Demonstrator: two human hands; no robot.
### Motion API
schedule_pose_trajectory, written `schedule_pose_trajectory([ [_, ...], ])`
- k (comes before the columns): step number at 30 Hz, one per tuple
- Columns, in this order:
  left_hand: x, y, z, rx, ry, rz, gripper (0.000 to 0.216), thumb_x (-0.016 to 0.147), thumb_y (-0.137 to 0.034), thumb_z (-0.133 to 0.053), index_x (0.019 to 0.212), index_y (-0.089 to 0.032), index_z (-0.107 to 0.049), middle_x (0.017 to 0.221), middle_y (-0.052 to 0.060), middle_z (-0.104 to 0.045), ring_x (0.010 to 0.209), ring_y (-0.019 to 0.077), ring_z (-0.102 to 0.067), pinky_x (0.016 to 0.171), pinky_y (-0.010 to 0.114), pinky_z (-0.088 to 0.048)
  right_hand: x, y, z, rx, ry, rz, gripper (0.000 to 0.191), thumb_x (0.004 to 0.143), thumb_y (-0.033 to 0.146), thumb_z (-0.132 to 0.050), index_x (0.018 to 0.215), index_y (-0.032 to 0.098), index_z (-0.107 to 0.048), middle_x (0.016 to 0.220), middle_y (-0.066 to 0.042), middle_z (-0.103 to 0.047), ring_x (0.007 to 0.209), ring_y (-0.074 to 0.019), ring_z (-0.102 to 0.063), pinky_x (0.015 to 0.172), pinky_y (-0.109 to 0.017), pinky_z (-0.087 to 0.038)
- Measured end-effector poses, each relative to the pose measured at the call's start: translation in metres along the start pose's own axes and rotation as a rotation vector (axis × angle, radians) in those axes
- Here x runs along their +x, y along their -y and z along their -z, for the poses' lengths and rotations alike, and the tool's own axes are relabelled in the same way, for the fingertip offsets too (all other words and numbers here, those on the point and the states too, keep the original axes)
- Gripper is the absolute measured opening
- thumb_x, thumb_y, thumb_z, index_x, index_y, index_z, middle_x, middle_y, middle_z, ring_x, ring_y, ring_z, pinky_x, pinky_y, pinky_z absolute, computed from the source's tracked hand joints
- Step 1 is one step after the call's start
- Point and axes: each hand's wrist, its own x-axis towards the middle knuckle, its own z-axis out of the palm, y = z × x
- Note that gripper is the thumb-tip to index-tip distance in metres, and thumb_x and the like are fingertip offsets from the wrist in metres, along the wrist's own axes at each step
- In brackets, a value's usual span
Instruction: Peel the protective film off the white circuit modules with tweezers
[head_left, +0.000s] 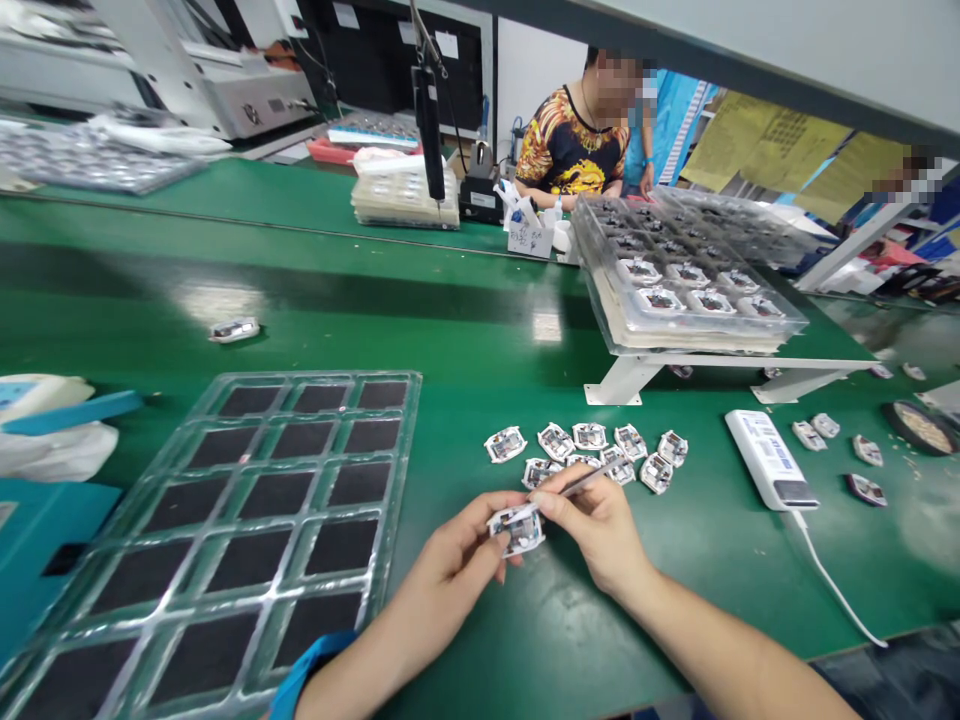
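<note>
Green bench (480, 350) underneath it all, and the action's near the middle: one small white-framed unit (517, 532) with its innards showing, held just above the surface between both hands. Progress-wise, I'd call this one mid-job, since it's in hand with a tool on the go, though honestly I can't tell which bits of it are done. Just beyond the hands there's a cluster of similar units (630, 442) lying loose, plus one lone unit (234, 330) way off on the far left, and no way to tell from here whether those are finished or waiting. Some more sit in the top of the stacked trays (697, 335) on the raised shelf, while the clear tray (401, 470) on the left shows dark pads in its pockets, so my guess is there's a fair bit left. Now the fingers: left hand (469, 560) has the unit pinched by its near side and edge, thumb on top and fingers curled round behind and below, so a proper grasp. Right hand (600, 520) is closed round a slim grey tool (596, 477), its back end poking up past the knuckles, with thumb and index meeting right at the unit's upper edge. The working tip is lost behind those fingertips, so whether it's actually touching anything, can't say
</note>
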Motion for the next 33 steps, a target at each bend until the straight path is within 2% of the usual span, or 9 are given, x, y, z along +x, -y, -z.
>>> schedule_pose_trajectory([
  [16, -0.0018, -0.0058, 0.0041, 0.064, 0.011, 0.014, 0.036, 0.080, -0.036, -0.062, 0.112, -0.019, -0.066, 0.070, 0.001, -0.067, 0.064, 0.0182, -0.058, 0.060, 0.027, -0.045, -0.0028, 0.0005, 0.0008, -0.090, -0.003, 0.094, 0.021, 0.074, 0.037, -0.081, 0.072, 0.020, -0.069, 0.065, -0.001, -0.072, 0.062, -0.0159, -0.064, 0.060, -0.028, -0.049],
  [23, 0.0004, 0.0000, 0.0048, 0.064, -0.013, 0.021, 0.037, 0.081, -0.040, -0.061, 0.111, -0.018, -0.068, 0.066, 0.000, -0.066, 0.059, 0.0169, -0.055, 0.058, 0.028, -0.044, -0.0057, -0.0034, -0.0011, -0.100, -0.034, 0.116, 0.022, 0.075, 0.039, -0.080, 0.072, 0.020, -0.070, 0.066, 0.000, -0.071, 0.061, -0.0159, -0.064, 0.060, -0.028, -0.051],
  [28, 0.0007, -0.0013, 0.0023, -0.080, -0.055, 0.038, 0.033, 0.084, -0.040, -0.061, 0.105, -0.016, -0.070, 0.065, 0.001, -0.064, 0.059, 0.0161, -0.052, 0.057, 0.027, -0.041, -0.0081, -0.0062, -0.0017, -0.116, -0.026, 0.153, 0.015, 0.077, 0.035, -0.080, 0.078, 0.022, -0.073, 0.075, -0.002, -0.075, 0.071, -0.0182, -0.068, 0.067, -0.030, -0.054],
  [33, -0.0011, -0.0085, 0.0017, -0.260, -0.098, 0.092, 0.031, 0.086, -0.040, -0.061, 0.101, -0.015, -0.070, 0.073, 0.003, -0.066, 0.066, 0.0177, -0.056, 0.059, 0.029, -0.042, -0.0075, -0.0073, 0.0008, -0.086, -0.082, 0.233, 0.010, 0.076, 0.029, -0.081, 0.084, 0.025, -0.075, 0.083, -0.002, -0.077, 0.079, -0.0193, -0.072, 0.075, -0.031, -0.056],
])
